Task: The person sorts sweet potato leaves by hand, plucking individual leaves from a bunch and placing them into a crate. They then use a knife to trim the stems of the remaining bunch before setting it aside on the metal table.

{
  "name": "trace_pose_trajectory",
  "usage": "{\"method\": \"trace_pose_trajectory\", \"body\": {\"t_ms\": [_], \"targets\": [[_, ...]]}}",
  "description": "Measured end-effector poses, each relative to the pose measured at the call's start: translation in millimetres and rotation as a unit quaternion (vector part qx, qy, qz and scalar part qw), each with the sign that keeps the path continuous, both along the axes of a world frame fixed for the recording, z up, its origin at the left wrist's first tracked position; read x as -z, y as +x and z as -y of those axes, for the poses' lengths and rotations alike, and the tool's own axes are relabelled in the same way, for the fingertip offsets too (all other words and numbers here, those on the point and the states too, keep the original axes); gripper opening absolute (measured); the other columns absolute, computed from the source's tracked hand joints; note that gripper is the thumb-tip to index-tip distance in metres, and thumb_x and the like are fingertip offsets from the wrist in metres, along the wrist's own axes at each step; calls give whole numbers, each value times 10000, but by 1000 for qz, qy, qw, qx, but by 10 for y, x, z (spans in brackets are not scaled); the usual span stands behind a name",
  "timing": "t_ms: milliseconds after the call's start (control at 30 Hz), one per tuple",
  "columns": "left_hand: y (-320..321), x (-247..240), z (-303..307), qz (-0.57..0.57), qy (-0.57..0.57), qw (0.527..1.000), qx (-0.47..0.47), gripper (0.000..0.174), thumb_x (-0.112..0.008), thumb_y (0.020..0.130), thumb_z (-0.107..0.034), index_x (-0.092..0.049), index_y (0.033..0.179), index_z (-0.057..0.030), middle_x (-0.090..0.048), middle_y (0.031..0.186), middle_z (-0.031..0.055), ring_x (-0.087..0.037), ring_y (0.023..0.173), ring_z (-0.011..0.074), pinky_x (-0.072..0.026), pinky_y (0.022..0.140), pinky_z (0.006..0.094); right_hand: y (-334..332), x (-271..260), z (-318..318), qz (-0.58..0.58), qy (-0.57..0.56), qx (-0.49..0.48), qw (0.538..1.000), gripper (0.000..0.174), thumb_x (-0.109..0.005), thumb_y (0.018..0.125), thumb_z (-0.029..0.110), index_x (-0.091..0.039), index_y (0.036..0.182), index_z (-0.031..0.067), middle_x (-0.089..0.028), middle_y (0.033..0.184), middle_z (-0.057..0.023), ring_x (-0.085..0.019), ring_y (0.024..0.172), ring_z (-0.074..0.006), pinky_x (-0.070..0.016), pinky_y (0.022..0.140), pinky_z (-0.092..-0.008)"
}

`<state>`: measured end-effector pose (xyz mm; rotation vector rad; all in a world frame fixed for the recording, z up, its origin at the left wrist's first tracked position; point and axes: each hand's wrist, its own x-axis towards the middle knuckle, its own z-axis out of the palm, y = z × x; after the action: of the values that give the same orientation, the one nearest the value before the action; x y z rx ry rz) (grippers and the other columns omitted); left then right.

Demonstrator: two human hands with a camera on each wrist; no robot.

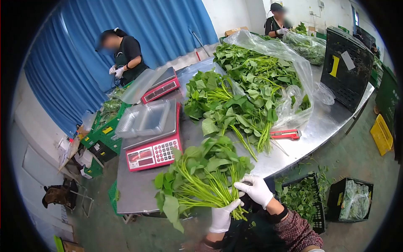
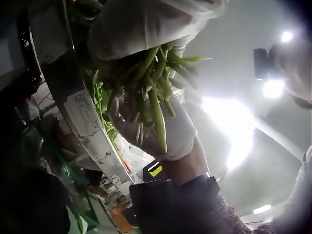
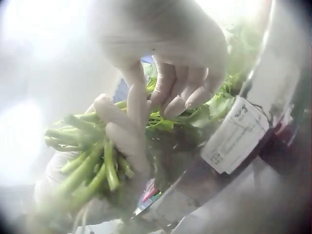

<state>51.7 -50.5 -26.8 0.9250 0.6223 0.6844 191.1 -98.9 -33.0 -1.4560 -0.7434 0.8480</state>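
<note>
A bunch of leafy green stems (image 1: 197, 180) is held at the table's near edge, leaves fanned to the left and away. My white-gloved left hand (image 1: 223, 216) grips it low around the stems. Cut stem ends (image 3: 85, 168) stick out past the fingers in the right wrist view. At the right side of the bunch, my gloved right hand (image 1: 257, 191) pinches stems between thumb and curled fingers; the left wrist view has this hand (image 2: 178, 129) behind the cut ends. Just beyond the bunch stands a red scale (image 1: 153, 153) bearing clear plastic trays (image 1: 145, 117).
A large pile of greens (image 1: 256, 84) lies on the metal table (image 1: 310, 145), partly in a clear bag (image 1: 304, 71). A red cutter (image 1: 286, 134) lies near it. A black crate (image 1: 346, 67) stands at right; crates of greens (image 1: 300, 195) sit on the floor. Two people work beyond.
</note>
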Motion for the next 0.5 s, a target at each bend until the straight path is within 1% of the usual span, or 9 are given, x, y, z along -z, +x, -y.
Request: {"method": "trace_pose_trajectory", "body": {"t_ms": [33, 67, 100, 133, 167, 300, 400, 467, 500], "targets": [[4, 1, -13, -1, -21, 1000, 15, 389, -669, 754, 46, -538, 1119, 27, -628, 927, 86, -608, 696, 166, -510, 626, 274, -33, 21, -4, 42, -21, 38, 998, 189, -720, 746, 247, -665, 768, 67, -627, 718, -74, -583, 577, -226, -460, 572, -327], [17, 3, -14, 0, -43, 999, 30, 403, -664, 756, 49, -536, 1138, 28, -627, 931, 82, -606, 695, 164, -508, 623, 273, -29, 2, 25, 45, -23, 37, 998, 189, -720, 746, 247, -665, 768, 67, -627, 718, -74, -583, 577, -226, -460, 572, -327], [32, 72, 1, 11, -29, 1000, 6, 393, -655, 757, 61, -540, 1131, 28, -622, 950, 80, -599, 682, 160, -500, 611, 268, -33, -120, 78, 291, -9, 85, 953, 180, -730, 726, 241, -649, 729, 80, -612, 697, -51, -569, 564, -211, -439, 560, -316], [37, 71, -3, 12, -30, 999, 6, 393, -655, 757, 61, -540, 1131, 28, -622, 950, 80, -599, 682, 160, -500, 611, 268, -50, -234, 120, 516, 8, 126, 847, 179, -741, 706, 236, -634, 691, 93, -598, 677, -27, -554, 552, -196, -419, 548, -305], [39, 66, -3, 0, -11, 1000, 5, 400, -660, 753, 61, -541, 1133, 24, -620, 966, 77, -602, 719, 159, -501, 643, 270, -59, -322, 140, 548, 12, 151, 822, 196, -754, 674, 240, -605, 661, 114, -567, 640, 7, -534, 541, -175, -386, 539, -292], [96, -14, 27, -23, 65, 998, -8, 420, -675, 736, 70, -546, 1132, 11, -611, 1014, 68, -600, 859, 156, -494, 764, 281, -213, -639, 111, 485, 36, 153, 860, 152, -755, 669, 197, -634, 700, 112, -528, 604, 9, -497, 515, -173, -373, 537, -288], [89, 53, 75, -43, 94, 994, -35, 424, -681, 731, 70, -550, 1129, 6, -606, 1040, 64, -583, 940, 154, -473, 834, 289, -199, -372, -28, 428, 64, 131, 892, 123, -741, 679, 150, -651, 749, 103, -518, 619, 9, -477, 494, -170, -359, 519, -272], [62, 110, 44, -35, 112, 992, -35, 404, -671, 730, 85, -553, 1109, 11, -601, 1055, 74, -600, 865, 156, -493, 771, 287, -202, -360, -10, 391, 72, 118, 910, 96, -712, 713, 129, -637, 760, 92, -493, 610, 3, -469, 491, -152, -368, 505, -265], [31, 91, 26, -33, 62, 997, -32, 387, -666, 729, 89, -553, 1092, 14, -606, 1027, 79, -604, 818, 158, -498, 732, 285, -207, -361, 12, 317, 94, 127, 935, 85, -697, 721, 91, -624, 759, 70, -497, 620, -9, -489, 507, -135, -385, 515, -254]]}}
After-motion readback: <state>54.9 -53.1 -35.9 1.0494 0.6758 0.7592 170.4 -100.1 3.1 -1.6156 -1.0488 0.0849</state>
